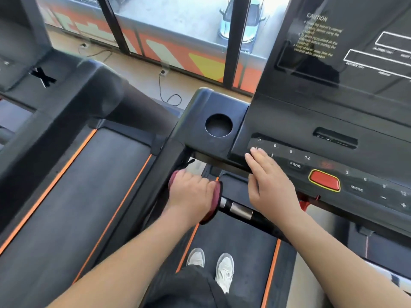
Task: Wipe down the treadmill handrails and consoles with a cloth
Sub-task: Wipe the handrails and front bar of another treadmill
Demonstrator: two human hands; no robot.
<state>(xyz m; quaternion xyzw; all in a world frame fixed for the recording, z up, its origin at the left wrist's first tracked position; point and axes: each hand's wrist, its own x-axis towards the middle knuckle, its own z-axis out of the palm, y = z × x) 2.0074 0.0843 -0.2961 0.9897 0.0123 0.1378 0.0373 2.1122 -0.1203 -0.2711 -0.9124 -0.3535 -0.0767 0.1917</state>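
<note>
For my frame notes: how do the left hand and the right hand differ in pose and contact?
The left hand curls round the red cloth on the handrail; the right hand lies flat, fingers straight, on the console. The left hand is lower than the right hand. Both are bare.

Two hands are showing, the left hand (191, 192) and the right hand (269, 185); one dark red cloth (217, 193) is showing; two running belts are lying in view, the near belt (233, 245) and the neighbouring belt (73, 196); one console (300, 121) is facing the wearer, carrying one round cup holder (219, 125) and one red button (324, 180); two pale shoes are standing below, the left shoe (196, 257) and the right shoe (225, 270); two plugged cables are trailing on the floor, the nearer cable (163, 72) and the farther cable (84, 45); one car (242, 25) is standing outside.
</note>
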